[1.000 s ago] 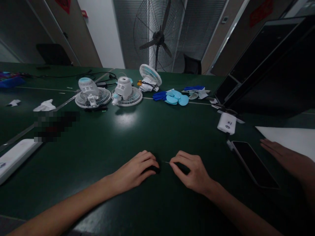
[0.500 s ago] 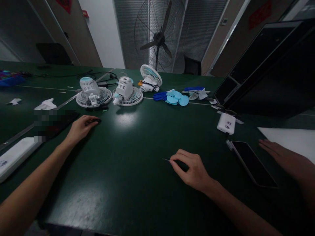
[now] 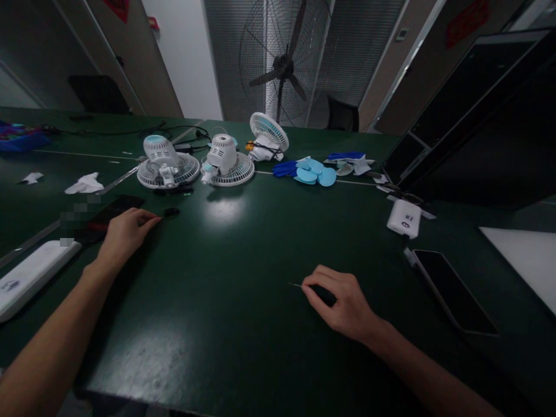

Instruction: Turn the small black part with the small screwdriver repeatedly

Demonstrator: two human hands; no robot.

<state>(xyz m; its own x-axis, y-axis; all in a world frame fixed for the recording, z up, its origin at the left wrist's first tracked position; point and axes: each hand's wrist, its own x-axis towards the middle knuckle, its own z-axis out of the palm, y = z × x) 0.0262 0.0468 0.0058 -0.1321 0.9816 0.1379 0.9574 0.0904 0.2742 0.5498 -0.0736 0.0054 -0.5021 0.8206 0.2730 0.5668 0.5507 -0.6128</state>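
Observation:
My right hand (image 3: 341, 298) is wrapped around a small screwdriver (image 3: 326, 295) above the near middle of the table. Its thin shaft points left, and its dark handle shows partly between the fingers. On the left, the thumb and fingers of my left hand (image 3: 130, 229) are pinched together just above the tabletop. Right beside those fingertips lies a small dark object (image 3: 171, 212), its kind unclear. Whether the fingertips touch it or hold anything small is hidden. Behind it stand two white fan heads (image 3: 163, 162), face down, with their motor housings up.
Another small fan (image 3: 267, 138) tilts farther back, beside light-blue fan blades (image 3: 315, 172) and blue-white gloves (image 3: 347, 159). To the right are a phone (image 3: 454, 289), a white power bank (image 3: 405, 218) and a large dark screen (image 3: 478, 127). A long white case (image 3: 37, 275) lies left.
My left hand has drawn back slightly left, uncovering the small dark object. The right hand keeps its hold on the screwdriver. Another person's hand at the right edge has left the view.

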